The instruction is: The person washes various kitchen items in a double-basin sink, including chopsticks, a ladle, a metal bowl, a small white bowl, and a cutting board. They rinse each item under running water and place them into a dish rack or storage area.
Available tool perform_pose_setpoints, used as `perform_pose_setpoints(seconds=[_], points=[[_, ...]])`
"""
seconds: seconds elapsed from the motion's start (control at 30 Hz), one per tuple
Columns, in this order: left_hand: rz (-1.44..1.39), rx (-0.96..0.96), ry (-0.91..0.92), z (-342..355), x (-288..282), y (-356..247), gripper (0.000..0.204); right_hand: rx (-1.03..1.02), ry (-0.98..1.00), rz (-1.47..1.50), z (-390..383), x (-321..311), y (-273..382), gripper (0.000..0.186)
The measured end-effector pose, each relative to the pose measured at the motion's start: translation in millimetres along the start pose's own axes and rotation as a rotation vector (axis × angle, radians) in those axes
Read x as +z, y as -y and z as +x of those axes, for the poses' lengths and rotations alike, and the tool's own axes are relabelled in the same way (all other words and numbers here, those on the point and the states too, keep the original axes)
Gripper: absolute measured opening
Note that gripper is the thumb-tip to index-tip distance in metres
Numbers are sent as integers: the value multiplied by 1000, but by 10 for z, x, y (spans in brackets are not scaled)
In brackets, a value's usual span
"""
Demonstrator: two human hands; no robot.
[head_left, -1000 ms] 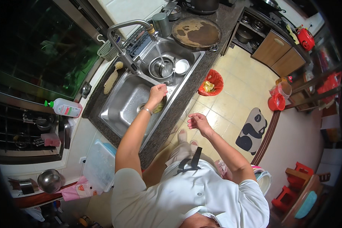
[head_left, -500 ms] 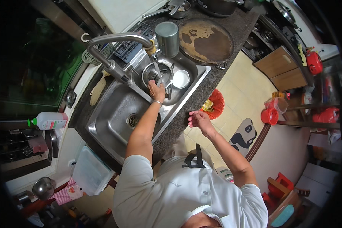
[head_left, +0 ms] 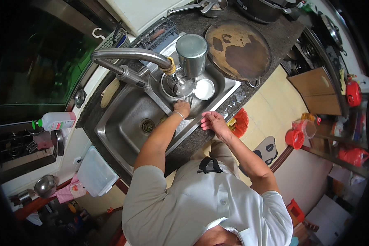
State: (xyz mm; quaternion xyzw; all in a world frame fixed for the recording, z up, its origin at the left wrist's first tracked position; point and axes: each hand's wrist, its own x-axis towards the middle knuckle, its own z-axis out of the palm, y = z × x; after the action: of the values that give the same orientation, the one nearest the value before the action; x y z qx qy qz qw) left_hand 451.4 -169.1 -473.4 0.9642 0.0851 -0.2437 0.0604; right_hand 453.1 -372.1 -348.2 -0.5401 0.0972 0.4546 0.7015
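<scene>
Left hand [head_left: 182, 108] against the near side of a metal pot [head_left: 167, 90] in the sink [head_left: 127, 114], fingertips hidden, grip impossible to tell, tap [head_left: 133, 53] covering part of the pot, white bowl [head_left: 204, 89] just beyond, right hand [head_left: 214, 122] loosely curled, unladen.

Left hand [head_left: 181, 107] at the double stainless-steel sink [head_left: 121, 117]; right hand [head_left: 213, 122] at the edge of the dark speckled stone bench [head_left: 235, 100].
Left fingers partly hidden, beside a round silver metal pot [head_left: 165, 87] below the curved brushed-metal tap [head_left: 131, 53]; grip cannot be confirmed. Small round white bowl [head_left: 204, 89] just beside pot. Right fingers loosely curled. Grey cylindrical metal canister [head_left: 192, 49] upright near a large round brown-stained disc [head_left: 242, 51].
</scene>
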Motion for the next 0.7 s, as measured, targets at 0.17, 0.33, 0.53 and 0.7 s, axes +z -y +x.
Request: perform_pose_setpoints(seconds=[0.17,0.33,0.53,0.7], points=[[213,28,107,88,-89,-101,16,70,61,-26,127,-97,142,22],[13,140,-108,-240,-415,38,12,100,45,-48,191,-387,355,24],[-556,130,-89,-709,-880,269,13,116,85,-22,369,-435,423,23],[-806,119,-151,-774,-811,281,12,153,114,-29,461,-296,354,24]])
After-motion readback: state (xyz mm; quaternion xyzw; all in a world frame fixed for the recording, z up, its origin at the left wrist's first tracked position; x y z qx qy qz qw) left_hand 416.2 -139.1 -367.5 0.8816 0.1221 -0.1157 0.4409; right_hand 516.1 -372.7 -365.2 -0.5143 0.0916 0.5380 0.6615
